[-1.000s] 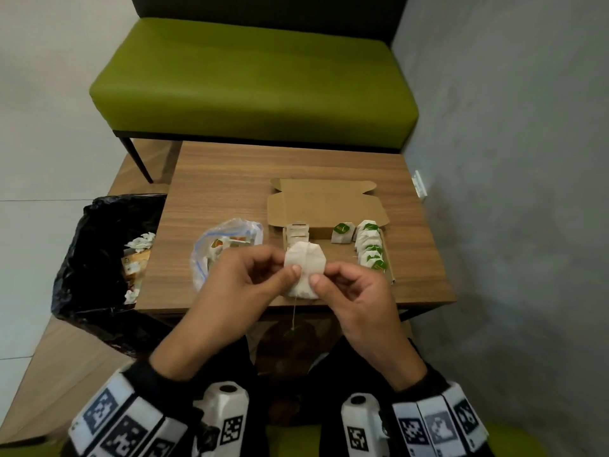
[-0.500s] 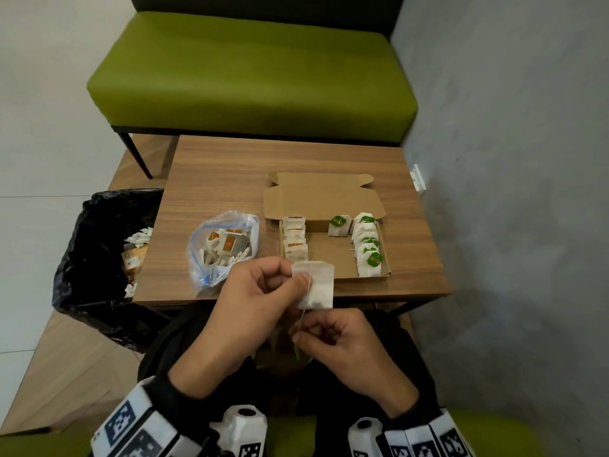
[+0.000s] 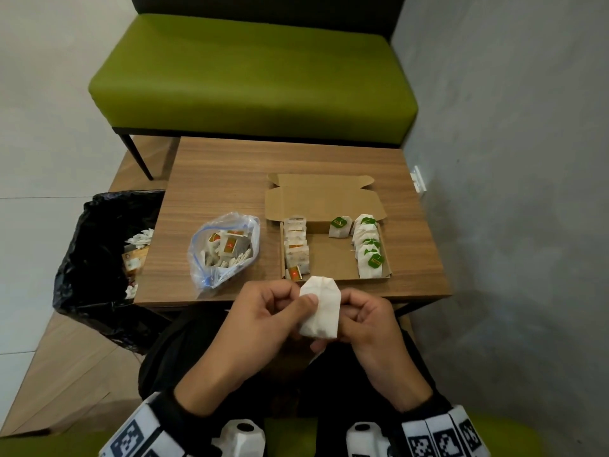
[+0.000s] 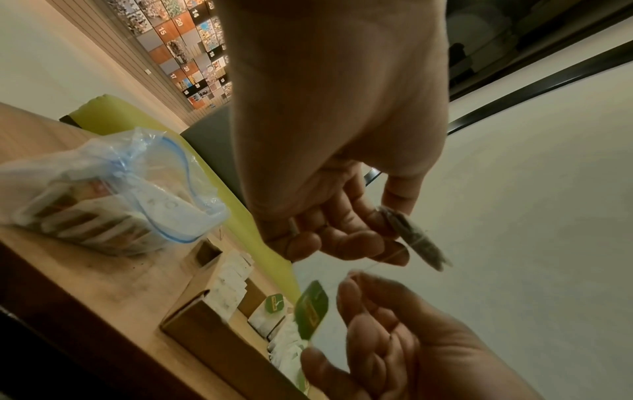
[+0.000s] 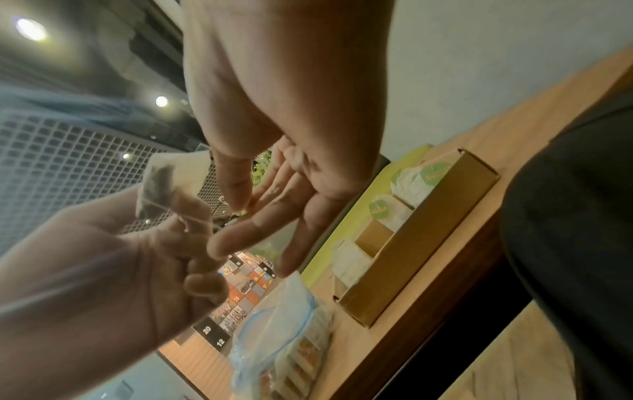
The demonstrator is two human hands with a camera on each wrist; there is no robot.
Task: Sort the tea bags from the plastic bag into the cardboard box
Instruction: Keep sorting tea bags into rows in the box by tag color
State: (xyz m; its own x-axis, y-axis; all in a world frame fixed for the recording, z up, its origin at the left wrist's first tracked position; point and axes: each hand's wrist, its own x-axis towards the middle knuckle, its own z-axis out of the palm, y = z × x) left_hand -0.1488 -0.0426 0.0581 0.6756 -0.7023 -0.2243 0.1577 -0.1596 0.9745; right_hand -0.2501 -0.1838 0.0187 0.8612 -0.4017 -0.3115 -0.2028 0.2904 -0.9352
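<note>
A white tea bag [image 3: 320,308] is held over my lap just in front of the table edge. My left hand [image 3: 290,305] pinches it between thumb and fingers; the left wrist view shows the tea bag [image 4: 416,239] edge-on. My right hand [image 3: 361,313] is close on its right and pinches its string [image 5: 192,219], with the green tag [image 4: 311,308] by the thumb. The clear plastic bag [image 3: 224,249] with several tea bags lies left of the open cardboard box [image 3: 333,265]. The box holds a left row with red tags [image 3: 296,250] and a right row with green tags [image 3: 367,250].
The small wooden table [image 3: 230,179] stands against a grey wall on the right. A bin with a black liner [image 3: 95,252] and wrappers inside is at its left. A green bench [image 3: 253,77] stands behind the table. The box lid [image 3: 324,202] lies open towards the bench.
My right hand has risen from below the tea bag to beside it. The tea bag has turned and now sits between both hands, slightly lower and nearer my lap.
</note>
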